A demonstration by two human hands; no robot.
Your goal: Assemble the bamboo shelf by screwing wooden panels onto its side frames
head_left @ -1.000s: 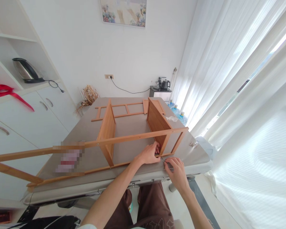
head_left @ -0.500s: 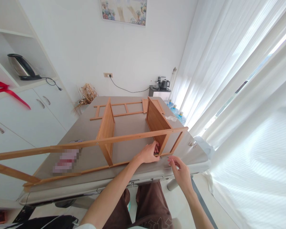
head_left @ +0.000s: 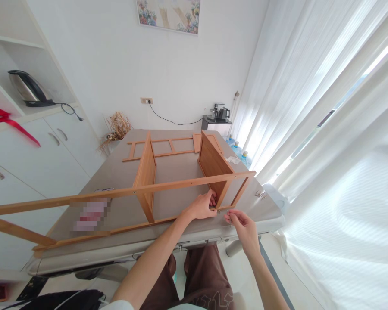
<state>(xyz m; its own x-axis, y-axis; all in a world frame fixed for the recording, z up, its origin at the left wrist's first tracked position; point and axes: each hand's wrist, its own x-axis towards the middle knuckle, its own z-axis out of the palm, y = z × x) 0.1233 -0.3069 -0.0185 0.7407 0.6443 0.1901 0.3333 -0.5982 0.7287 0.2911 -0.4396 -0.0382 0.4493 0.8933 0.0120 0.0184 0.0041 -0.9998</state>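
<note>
A wooden shelf frame (head_left: 177, 187) lies on its side on the table, with two shelf boards standing upright between its side rails. My left hand (head_left: 203, 206) is closed round the near lower corner, where the right shelf board (head_left: 216, 165) meets the bottom rail; some of its fingers are behind the wood. Just right of that corner, my right hand (head_left: 242, 224) pinches a thin dark metal piece (head_left: 230, 222), perhaps a hex key, pointing downward. A small screw head seems to stick out of the rail between the hands, too small to be sure.
Several small metal screws (head_left: 260, 195) lie at the table's right side. Behind the frame are a wooden ladder-like piece (head_left: 171, 146) and a crumpled plastic bag (head_left: 233, 159). A blurred-out packet or sheet (head_left: 92, 214) lies at left. The grey table's (head_left: 111, 249) near edge runs before me.
My right hand has turned slightly and shifted a little left, and the thin metal piece now shows below its fingertips. My left hand stays on the frame corner.
</note>
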